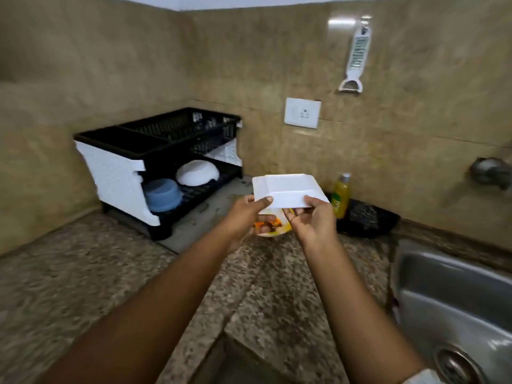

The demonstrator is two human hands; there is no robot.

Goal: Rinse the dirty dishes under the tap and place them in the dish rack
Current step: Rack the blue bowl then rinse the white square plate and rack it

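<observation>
White square dish (288,191) in both hands

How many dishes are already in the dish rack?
2: a blue bowl at the lower tier's front and a white bowl behind it. The upper tier of the dish rack may hide more.

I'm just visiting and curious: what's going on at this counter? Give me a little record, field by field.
Held: white square dish, upside down, above the counter
Left hand: grips the dish's left edge
Right hand: grips the dish's near right edge
Beneath the hands: plate with orange and yellow on it
Rack: left of the dish; lower shelf holds a white bowl and a blue bowl, both upside down
Sink: at right
Bottle: yellow, by the wall
</observation>
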